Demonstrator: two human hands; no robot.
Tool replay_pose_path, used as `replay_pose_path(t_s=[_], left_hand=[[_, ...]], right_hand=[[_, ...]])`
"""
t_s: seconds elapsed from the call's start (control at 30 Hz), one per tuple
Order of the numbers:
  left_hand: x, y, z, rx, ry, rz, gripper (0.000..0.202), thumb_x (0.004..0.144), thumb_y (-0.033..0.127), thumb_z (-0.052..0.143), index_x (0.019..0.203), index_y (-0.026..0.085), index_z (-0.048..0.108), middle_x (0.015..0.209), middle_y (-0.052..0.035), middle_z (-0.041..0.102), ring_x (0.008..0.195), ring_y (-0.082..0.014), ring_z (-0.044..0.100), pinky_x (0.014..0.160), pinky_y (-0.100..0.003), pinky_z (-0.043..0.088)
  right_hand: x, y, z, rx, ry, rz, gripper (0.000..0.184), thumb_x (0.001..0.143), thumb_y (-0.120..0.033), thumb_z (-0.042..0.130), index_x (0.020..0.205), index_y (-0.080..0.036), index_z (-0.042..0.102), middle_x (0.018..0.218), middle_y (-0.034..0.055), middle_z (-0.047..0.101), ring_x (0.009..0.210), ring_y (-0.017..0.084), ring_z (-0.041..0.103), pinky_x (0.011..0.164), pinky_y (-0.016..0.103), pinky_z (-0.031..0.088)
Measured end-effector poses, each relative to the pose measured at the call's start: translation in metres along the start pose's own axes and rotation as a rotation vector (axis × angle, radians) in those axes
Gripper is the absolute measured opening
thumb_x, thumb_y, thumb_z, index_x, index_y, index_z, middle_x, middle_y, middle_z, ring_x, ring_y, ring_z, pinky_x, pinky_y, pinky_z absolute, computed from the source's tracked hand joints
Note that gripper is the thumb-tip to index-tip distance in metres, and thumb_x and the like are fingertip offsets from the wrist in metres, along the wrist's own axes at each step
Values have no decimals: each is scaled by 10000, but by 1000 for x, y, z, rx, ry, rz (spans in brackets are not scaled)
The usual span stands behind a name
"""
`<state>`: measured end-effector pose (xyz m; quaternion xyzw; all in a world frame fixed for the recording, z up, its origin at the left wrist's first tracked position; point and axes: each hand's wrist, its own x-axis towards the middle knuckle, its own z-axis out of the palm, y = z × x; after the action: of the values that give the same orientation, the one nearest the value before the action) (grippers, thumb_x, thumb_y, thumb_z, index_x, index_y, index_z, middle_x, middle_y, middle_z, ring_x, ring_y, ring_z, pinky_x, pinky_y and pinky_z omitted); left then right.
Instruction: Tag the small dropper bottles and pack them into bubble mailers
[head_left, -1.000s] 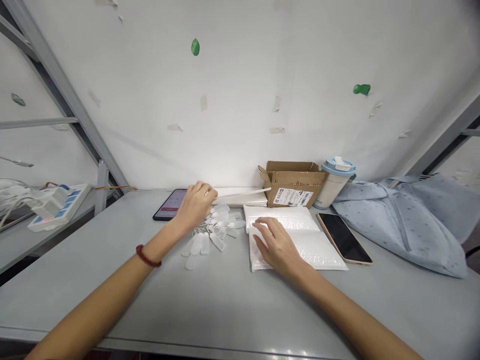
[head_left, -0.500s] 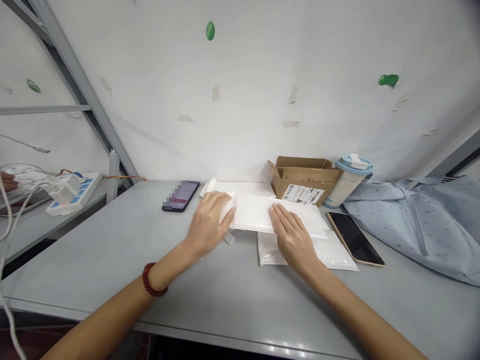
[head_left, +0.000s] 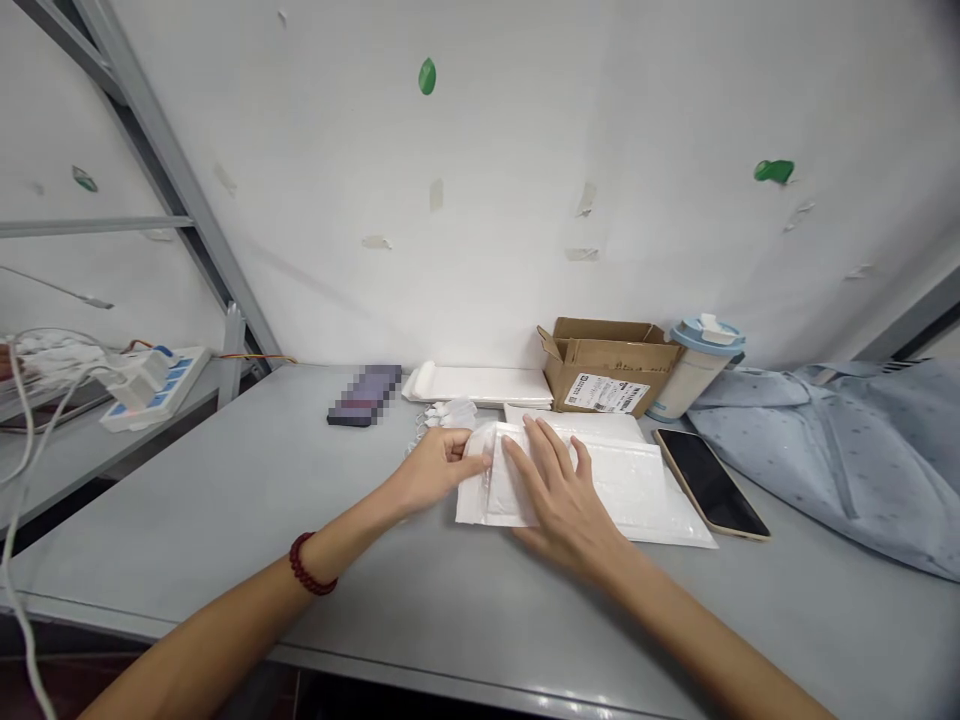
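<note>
A white bubble mailer (head_left: 630,485) lies on top of a stack of others on the grey table (head_left: 225,500). My right hand (head_left: 559,495) rests flat on its left part, fingers spread. My left hand (head_left: 435,468) pinches the mailer's left edge between thumb and fingers. Behind my left hand sits a bunch of small clear plastic pieces (head_left: 448,413). A red bead bracelet (head_left: 309,566) is on my left wrist.
A phone with a lit screen (head_left: 365,394) lies at the back left, a dark phone (head_left: 711,483) to the right of the mailers. A flat white stack (head_left: 480,384), an open cardboard box (head_left: 604,368), a lidded cup (head_left: 699,366) and blue cloth (head_left: 847,450) line the back. A power strip (head_left: 146,386) sits far left.
A mailer was drawn from the back toward me and now lies on the stack. My left hand moved from the small plastic pieces to the mailer's left edge; my right hand shifted left.
</note>
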<state>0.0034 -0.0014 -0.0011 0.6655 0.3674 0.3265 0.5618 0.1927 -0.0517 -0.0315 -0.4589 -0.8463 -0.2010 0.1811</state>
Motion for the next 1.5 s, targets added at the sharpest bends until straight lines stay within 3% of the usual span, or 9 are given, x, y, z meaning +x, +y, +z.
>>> replay_pose_path(t_s=[0.2, 0.4, 0.63, 0.73, 0.87, 1.03, 1.2, 1.37, 1.5], left_hand=[[0, -2, -2, 190, -72, 42, 308, 739, 381, 609, 589, 133, 502, 554, 43, 418, 523, -79, 390, 489, -207, 311], [4, 13, -33, 318, 6, 52, 303, 752, 394, 575, 587, 141, 551, 556, 21, 508, 525, -94, 468, 500, -211, 344], [6, 8, -74, 611, 109, -141, 288, 669, 446, 614, 609, 165, 634, 627, -23, 632, 579, -143, 544, 524, -227, 365], [6, 1, -78, 693, 79, -278, 310, 580, 479, 673, 618, 176, 620, 582, -17, 628, 587, -170, 548, 481, -223, 317], [5, -3, -73, 710, 73, -315, 348, 525, 438, 707, 739, 189, 591, 635, -1, 626, 611, -185, 557, 472, -222, 321], [4, -4, -69, 713, 73, -326, 263, 558, 293, 631, 787, 191, 552, 557, 40, 551, 503, -143, 486, 437, -216, 285], [4, 3, -73, 597, 68, -359, 330, 574, 307, 618, 870, 167, 577, 535, 41, 536, 455, -130, 463, 427, -226, 318], [1, 19, -69, 359, 130, -239, 339, 660, 313, 583, 959, 161, 628, 494, 60, 482, 466, -115, 478, 527, -244, 407], [2, 19, -55, 133, 234, -103, 191, 700, 286, 564, 816, 155, 642, 590, 16, 548, 539, -111, 520, 546, -241, 439]], right_hand=[[-2, -4, -5, 62, 39, -5, 813, 670, -383, 597, 1357, -94, 272, 1313, 243, 375, 1214, 370, 325, 956, 587, 214], [0, 2, -3, 57, 122, 26, 605, 683, -236, 577, 1243, -100, 393, 1207, 209, 447, 1126, 337, 392, 933, 532, 273], [2, 13, 0, 73, 121, 137, 470, 722, -163, 529, 1183, -132, 441, 1159, 180, 504, 1094, 305, 432, 893, 457, 330], [2, 13, 0, 69, 98, 153, 463, 723, -155, 524, 1178, -137, 445, 1163, 174, 504, 1093, 302, 433, 892, 445, 326], [2, 11, 1, 71, 52, 155, 455, 722, -154, 521, 1171, -135, 449, 1167, 171, 503, 1093, 301, 432, 894, 435, 319], [1, 11, 2, 76, 51, 146, 458, 726, -154, 514, 1176, -123, 439, 1166, 174, 503, 1096, 300, 425, 894, 436, 317], [1, 11, 3, 94, 51, 145, 449, 724, -144, 496, 1169, -138, 437, 1156, 172, 515, 1100, 301, 427, 898, 449, 318], [1, 10, 4, 101, 38, 147, 451, 724, -144, 494, 1171, -142, 439, 1165, 168, 513, 1107, 301, 426, 911, 450, 307], [1, 10, 5, 93, 40, 139, 449, 722, -150, 496, 1168, -148, 445, 1164, 165, 514, 1100, 298, 429, 905, 446, 309]])
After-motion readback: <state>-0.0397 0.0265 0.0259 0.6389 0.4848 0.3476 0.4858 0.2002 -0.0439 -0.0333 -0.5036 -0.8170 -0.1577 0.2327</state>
